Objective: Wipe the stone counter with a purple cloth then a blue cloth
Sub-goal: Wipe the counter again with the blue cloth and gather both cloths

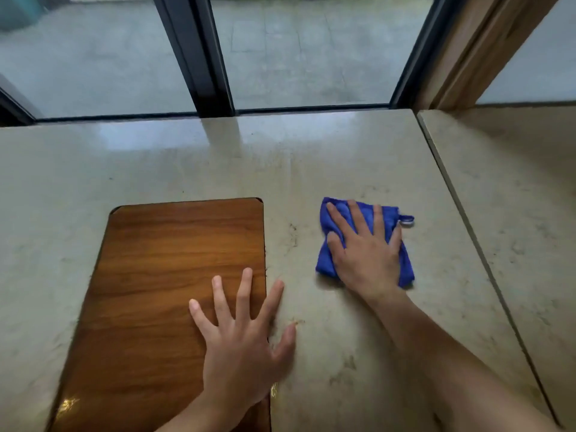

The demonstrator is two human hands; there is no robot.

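"Two hands are showing. What is each doing?"

"The right hand (367, 249) is pressing flat, fingers straight, on one folded blue cloth (330, 260) lying on the stone counter (343, 163), probably to keep it bearing down while wiping. The left hand (246, 338) is resting open and spread across the edge of one wooden panel (174, 260), seemingly bracing the body."

"Any purple cloth?"

"None is appearing."
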